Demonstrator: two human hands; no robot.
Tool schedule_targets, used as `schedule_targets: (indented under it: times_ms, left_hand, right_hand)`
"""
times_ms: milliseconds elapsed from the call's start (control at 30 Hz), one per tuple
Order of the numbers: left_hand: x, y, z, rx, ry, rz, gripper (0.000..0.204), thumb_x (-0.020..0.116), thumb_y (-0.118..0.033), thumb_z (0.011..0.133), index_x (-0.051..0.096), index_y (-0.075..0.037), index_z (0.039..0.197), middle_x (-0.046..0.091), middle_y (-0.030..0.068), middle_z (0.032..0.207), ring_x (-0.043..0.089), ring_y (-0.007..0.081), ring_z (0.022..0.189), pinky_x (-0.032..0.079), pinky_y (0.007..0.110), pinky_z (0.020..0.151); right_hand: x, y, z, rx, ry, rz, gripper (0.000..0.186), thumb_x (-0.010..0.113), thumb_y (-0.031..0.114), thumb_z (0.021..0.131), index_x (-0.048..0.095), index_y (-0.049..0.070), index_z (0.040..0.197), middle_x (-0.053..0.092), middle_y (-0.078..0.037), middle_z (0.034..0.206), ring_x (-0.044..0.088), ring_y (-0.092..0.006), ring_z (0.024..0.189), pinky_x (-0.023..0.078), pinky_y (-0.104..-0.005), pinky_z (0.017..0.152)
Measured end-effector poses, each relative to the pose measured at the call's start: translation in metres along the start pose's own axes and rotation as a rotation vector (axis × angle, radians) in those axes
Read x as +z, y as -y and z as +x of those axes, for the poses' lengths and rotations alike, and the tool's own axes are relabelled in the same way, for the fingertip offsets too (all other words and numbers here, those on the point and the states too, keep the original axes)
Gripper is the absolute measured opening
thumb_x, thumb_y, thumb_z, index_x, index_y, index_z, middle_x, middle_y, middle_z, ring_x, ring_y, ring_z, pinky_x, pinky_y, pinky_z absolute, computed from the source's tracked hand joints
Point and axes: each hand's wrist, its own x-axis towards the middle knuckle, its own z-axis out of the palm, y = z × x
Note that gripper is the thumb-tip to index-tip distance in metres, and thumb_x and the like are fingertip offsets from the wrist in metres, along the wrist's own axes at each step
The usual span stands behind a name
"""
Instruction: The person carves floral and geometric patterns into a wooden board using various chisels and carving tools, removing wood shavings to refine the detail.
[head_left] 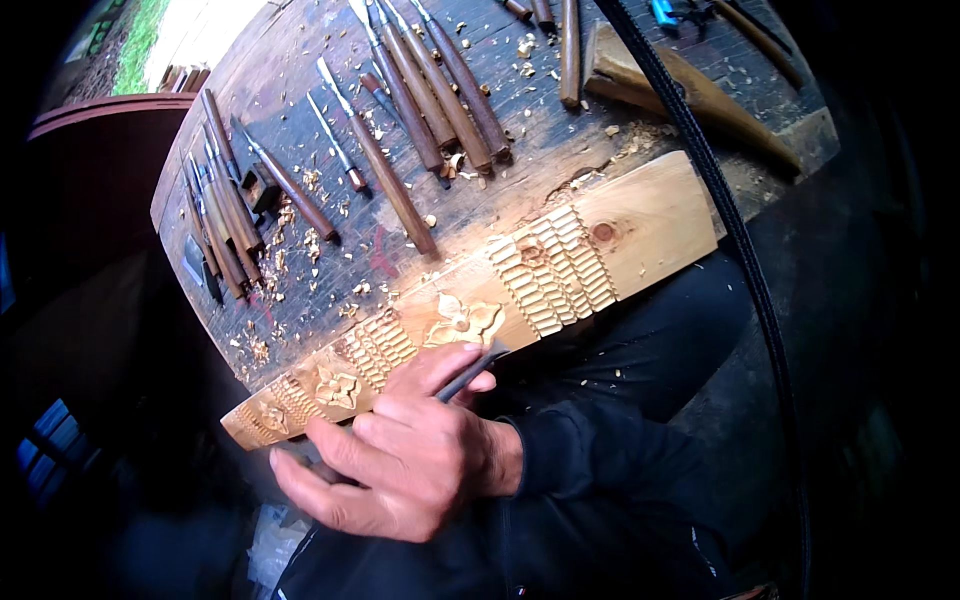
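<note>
A long pale wooden board (655, 215) lies slantwise along the table's near edge, carved with flowers and bands of small scalloped ridges. The dark metal shaft of a carving chisel (462, 378) points up and right, its tip on the board just below the largest flower (462, 318). My right hand (405, 465), back upward, is closed around the chisel's handle, which it mostly covers. Largely hidden behind it, my left hand (432, 368) shows only fingers, which close about the shaft near the tip and rest by the board.
Several wooden-handled chisels (400, 200) lie across the dark worktable (350, 270) among wood shavings. A wooden mallet (690, 95) lies at the far right. A black braided cable (735, 225) hangs across the right side. Crumpled clear plastic (275, 545) is at lower left.
</note>
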Motion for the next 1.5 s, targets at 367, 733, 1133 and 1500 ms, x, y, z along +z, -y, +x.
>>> schedule_targets:
  times_ms: [367,733,1133,1500]
  left_hand:
    - [-0.006,0.007,0.013,0.078,0.138,0.236,0.038,0.072,-0.038,0.113,0.075,0.0,0.116,0.083,0.0181,0.105,0.08,0.0301,0.095,0.065,0.038,0.086]
    - [-0.013,-0.001,0.018,0.018,0.281,0.279,0.03,0.078,-0.027,0.109,0.07,-0.001,0.122,0.08,0.0219,0.11,0.079,0.0327,0.099,0.064,0.039,0.084]
    - [-0.018,0.0,0.021,0.019,0.308,0.302,0.028,0.077,-0.025,0.11,0.07,0.0,0.121,0.08,0.021,0.105,0.079,0.0328,0.094,0.065,0.038,0.084]
    - [-0.067,0.026,-0.012,-0.087,0.412,0.32,0.03,0.074,-0.016,0.111,0.068,0.0,0.135,0.077,0.0229,0.122,0.076,0.0337,0.112,0.062,0.04,0.1]
  right_hand:
    - [-0.021,-0.032,-0.01,0.182,0.16,0.396,0.053,0.088,0.044,0.09,0.078,0.0,0.119,0.07,-0.006,0.087,0.066,-0.0146,0.068,0.049,-0.0278,0.059]
    - [-0.027,-0.048,0.0,0.346,0.028,0.596,0.056,0.088,0.047,0.092,0.079,-0.001,0.12,0.059,-0.001,0.076,0.066,-0.0153,0.063,0.051,-0.0291,0.057]
    - [-0.026,-0.052,0.003,0.377,0.034,0.625,0.058,0.088,0.046,0.094,0.077,-0.005,0.119,0.063,-0.007,0.077,0.069,-0.0198,0.064,0.055,-0.0329,0.056]
    - [-0.019,-0.054,0.008,0.468,-0.087,0.7,0.06,0.086,0.045,0.099,0.076,-0.009,0.123,0.068,-0.011,0.079,0.071,-0.0209,0.065,0.057,-0.0336,0.056]
